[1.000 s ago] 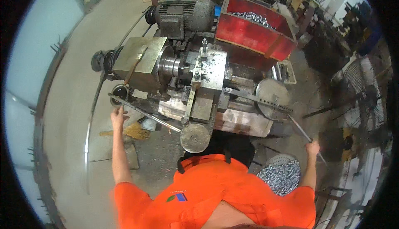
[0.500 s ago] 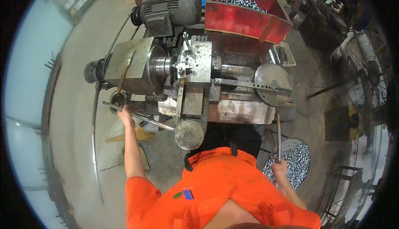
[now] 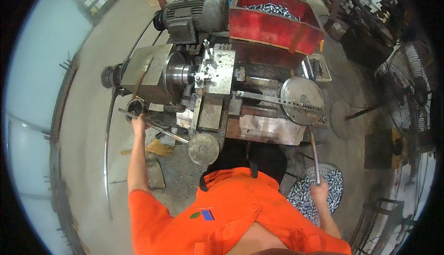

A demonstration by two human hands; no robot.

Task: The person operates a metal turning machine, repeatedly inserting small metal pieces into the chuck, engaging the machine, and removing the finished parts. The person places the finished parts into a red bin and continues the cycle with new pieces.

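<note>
My left hand (image 3: 138, 125) is closed round a long metal lever (image 3: 162, 130) that runs to a round disc (image 3: 204, 149) at the front of a small lathe. On the right, my right hand (image 3: 319, 189) grips a second metal lever (image 3: 315, 155), which hangs below a larger round plate (image 3: 302, 100). Between them sits the tool block (image 3: 218, 72), close beside the spindle chuck (image 3: 179, 75). A perforated flat bar (image 3: 273, 98) links the block's side to the larger plate. Whether a part sits in the chuck is too small to tell.
A red bin (image 3: 273, 28) of small metal pieces stands behind the lathe, beside a motor (image 3: 196, 18). A basket (image 3: 328, 168) holding many shiny cylinders is on the floor near my right hand. A brush (image 3: 143, 77) lies on the headstock cover; a fan (image 3: 407, 86) stands far right.
My view has shifted slightly, so the motor and bin appear lower. The right lever's lower end has swung a little to the right with my right hand. Both hands keep their grip.
</note>
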